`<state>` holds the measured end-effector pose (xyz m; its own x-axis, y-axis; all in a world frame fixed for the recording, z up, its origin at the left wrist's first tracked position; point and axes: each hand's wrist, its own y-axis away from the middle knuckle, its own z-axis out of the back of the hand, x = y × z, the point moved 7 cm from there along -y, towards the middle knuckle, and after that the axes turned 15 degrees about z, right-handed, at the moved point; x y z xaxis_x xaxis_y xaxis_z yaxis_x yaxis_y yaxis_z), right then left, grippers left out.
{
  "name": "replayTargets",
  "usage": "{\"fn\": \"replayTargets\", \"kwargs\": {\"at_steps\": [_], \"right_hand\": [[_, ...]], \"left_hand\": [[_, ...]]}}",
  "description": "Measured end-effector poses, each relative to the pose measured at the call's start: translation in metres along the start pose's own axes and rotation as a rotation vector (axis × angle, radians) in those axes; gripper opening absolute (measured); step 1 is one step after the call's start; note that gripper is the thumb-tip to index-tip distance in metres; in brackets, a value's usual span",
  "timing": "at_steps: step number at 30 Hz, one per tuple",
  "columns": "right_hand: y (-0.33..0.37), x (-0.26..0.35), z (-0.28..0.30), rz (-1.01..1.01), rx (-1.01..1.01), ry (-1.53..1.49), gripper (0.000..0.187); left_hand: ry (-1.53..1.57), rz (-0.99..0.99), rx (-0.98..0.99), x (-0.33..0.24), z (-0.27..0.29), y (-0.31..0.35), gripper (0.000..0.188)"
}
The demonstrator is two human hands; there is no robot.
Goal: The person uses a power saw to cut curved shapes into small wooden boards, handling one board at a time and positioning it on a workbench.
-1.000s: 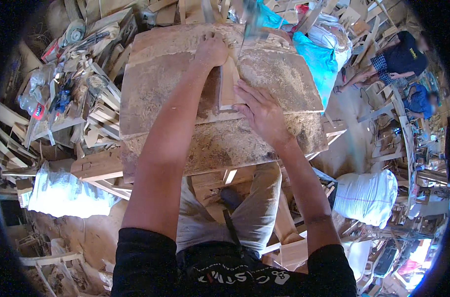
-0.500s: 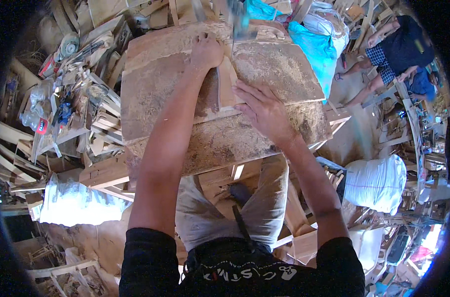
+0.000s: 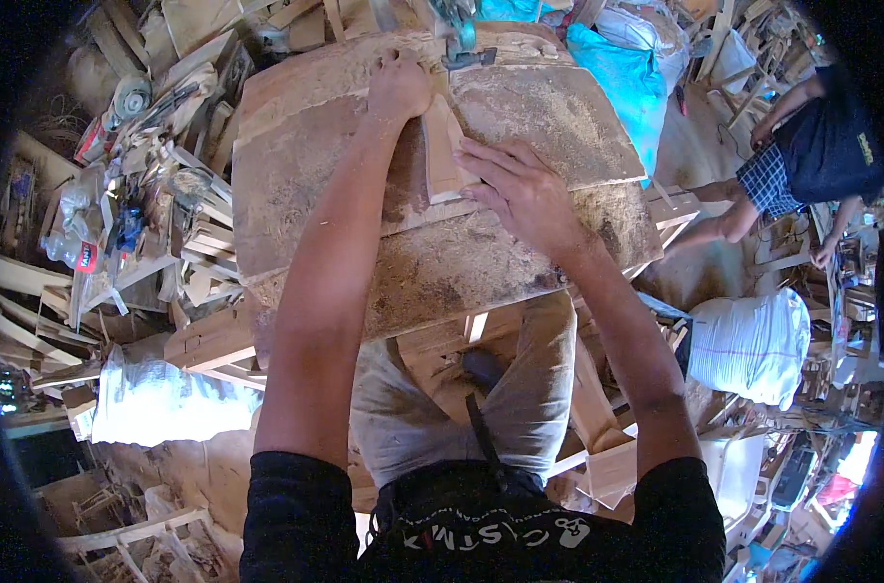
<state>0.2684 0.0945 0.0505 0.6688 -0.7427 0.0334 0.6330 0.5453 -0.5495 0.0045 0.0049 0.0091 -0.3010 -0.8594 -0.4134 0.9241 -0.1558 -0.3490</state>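
Observation:
A short, tapering piece of wood lies flat on a sawdust-covered wooden worktable. My left hand is at its far end on the left side, with bent fingers closed over it; their grip is partly hidden. My right hand grips the near right edge, its fingers laid along the side and the thumb at the near end. Just beyond the wood, a teal machine part with a dark metal guide stands over the table, resembling a bandsaw's blade guide.
Wood offcuts and an angle grinder are heaped at the left. A turquoise sack leans by the table's far right corner. A white sack stands at right, and another person is behind it.
My hands and the piece of wood have shifted slightly away from me, toward the machine part. The other person has moved to the right and looks larger.

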Motion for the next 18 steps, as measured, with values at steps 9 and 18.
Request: {"fn": "replayTargets", "kwargs": {"at_steps": [9, 18], "right_hand": [[0.0, -0.007, 0.0, 0.04, -0.019, -0.011, 0.045], [-0.004, -0.009, -0.001, 0.01, -0.018, -0.036, 0.044]], "left_hand": [[0.011, 0.039, -0.003, -0.009, 0.013, 0.004, 0.049], [-0.024, 0.044, -0.024, 0.002, 0.007, -0.002, 0.047]]}}
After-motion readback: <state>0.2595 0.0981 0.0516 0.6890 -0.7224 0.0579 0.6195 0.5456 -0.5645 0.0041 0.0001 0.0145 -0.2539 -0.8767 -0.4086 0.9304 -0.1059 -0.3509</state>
